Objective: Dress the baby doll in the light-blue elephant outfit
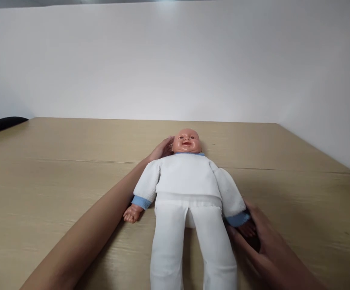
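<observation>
A baby doll with a bald head, white top, white trousers and blue cuffs lies face up on the wooden table, its head toward the far side. My left hand is cupped against the side of the doll's head, its fingertips partly hidden behind the head. Around the blue cuff and small hand of the doll's arm on the right curls my right hand. Its thumb passes under the sleeve and its fingers run along the outer side. The doll's feet are out of view below.
The light wood table has a seam running across it behind the doll's shoulders. A white wall rises beyond the far edge. Something black and curved shows at the table's left edge.
</observation>
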A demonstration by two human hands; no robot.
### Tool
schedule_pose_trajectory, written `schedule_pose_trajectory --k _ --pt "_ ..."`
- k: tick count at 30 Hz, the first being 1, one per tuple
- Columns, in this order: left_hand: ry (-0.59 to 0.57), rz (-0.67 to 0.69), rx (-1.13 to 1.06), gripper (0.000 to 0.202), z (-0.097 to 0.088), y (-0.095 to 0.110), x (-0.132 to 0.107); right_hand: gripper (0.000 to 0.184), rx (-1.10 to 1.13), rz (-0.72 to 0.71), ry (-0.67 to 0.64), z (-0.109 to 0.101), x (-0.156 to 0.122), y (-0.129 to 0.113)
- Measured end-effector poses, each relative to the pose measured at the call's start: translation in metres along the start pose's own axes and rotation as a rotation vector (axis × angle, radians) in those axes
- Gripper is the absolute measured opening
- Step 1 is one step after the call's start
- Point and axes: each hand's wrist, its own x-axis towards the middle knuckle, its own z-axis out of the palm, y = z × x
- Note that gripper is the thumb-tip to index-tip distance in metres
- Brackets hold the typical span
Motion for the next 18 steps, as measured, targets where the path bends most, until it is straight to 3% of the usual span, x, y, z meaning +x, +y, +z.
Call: schedule_pose_trajectory --k 4,11,18 --pt "0.158 0.098 0.078 0.051 -0.014 0.006 -0.035 0.058 -0.029 -0.095 0.02 0.0 0.004 -0.005" --pt "0.229 0.172 0.507 0.06 0.002 0.017 -0.131 0.063 -0.103 -0.287 0.122 0.014 0.018 0.024" --pt "0.25 0.17 0.661 0.065 0.005 0.017 -0.189 0.066 -0.125 -0.34 0.105 0.013 0.032 0.036"
